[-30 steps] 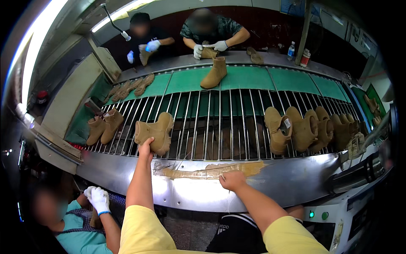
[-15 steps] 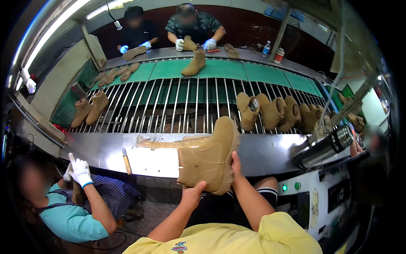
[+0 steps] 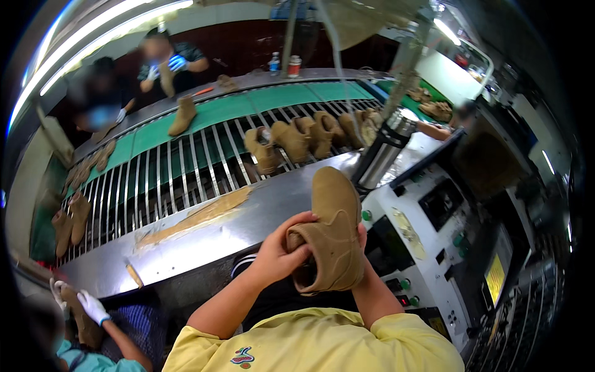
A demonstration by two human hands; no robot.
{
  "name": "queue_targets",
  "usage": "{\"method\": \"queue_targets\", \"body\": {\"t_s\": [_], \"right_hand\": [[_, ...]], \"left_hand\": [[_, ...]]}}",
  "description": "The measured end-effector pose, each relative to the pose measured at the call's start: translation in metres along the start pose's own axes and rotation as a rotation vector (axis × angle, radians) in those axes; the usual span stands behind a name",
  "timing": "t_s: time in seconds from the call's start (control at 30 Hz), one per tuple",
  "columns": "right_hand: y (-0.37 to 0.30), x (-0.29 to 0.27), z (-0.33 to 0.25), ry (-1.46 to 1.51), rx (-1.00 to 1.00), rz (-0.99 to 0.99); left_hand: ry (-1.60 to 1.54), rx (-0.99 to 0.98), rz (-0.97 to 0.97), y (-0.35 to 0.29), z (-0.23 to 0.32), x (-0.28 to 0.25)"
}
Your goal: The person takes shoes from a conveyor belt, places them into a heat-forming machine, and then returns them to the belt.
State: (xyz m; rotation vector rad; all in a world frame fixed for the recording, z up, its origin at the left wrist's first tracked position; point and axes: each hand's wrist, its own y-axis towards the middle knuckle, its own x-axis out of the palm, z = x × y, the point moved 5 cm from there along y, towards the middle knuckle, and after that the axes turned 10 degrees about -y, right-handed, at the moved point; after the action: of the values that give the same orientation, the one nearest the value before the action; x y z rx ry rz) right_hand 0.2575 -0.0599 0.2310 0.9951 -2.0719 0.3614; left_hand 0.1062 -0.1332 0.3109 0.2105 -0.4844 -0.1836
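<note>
A tan ankle boot (image 3: 339, 217) is held up before my chest, toe pointing away and its dark opening turned toward the lower left. My left hand (image 3: 282, 251) grips the collar, with the thumb at the opening and fingers along the upper edge. On the boot's right side my right hand (image 3: 362, 239) supports it; most of that hand is hidden behind the boot. Stitched seams show along the side of the boot, while its sole faces mostly away from view.
A metal ledge (image 3: 248, 217) with brown tape (image 3: 192, 217) fronts a roller conveyor carrying several boots (image 3: 291, 139). A steel flask (image 3: 387, 149) stands by a machine panel (image 3: 403, 248) at right. A knife (image 3: 134, 274) lies near a gloved co-worker (image 3: 93, 307); others work across the line.
The view has swung right toward the machine. The boot has turned so its opening shows, and my left hand has shifted from the lower shaft to the collar.
</note>
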Motion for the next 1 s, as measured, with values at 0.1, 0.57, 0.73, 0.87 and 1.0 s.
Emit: {"method": "queue_targets", "body": {"t_s": [0.1, 0.57, 0.73, 0.87, 1.0], "right_hand": [[-0.031, -0.005, -0.016, 0.031, -0.006, 0.066], [-0.164, -0.092, -0.201, -0.680, -0.461, 0.992], [-0.203, -0.148, -0.342, -0.972, -0.522, 1.456], [-0.197, -0.173, -0.433, -1.130, -0.368, 1.693], [-0.174, -0.212, -0.474, -1.167, -0.037, 1.817]], "left_hand": [[0.135, -0.160, -0.032, 0.012, -0.013, 0.011], [0.405, -0.118, 0.389, 0.047, -0.156, -0.118], [0.469, -0.099, 0.833, 0.000, -0.171, -0.235], [0.608, 0.054, 0.986, -0.029, -0.190, -0.300], [0.940, -0.042, 0.968, -0.027, -0.182, -0.280]]}}
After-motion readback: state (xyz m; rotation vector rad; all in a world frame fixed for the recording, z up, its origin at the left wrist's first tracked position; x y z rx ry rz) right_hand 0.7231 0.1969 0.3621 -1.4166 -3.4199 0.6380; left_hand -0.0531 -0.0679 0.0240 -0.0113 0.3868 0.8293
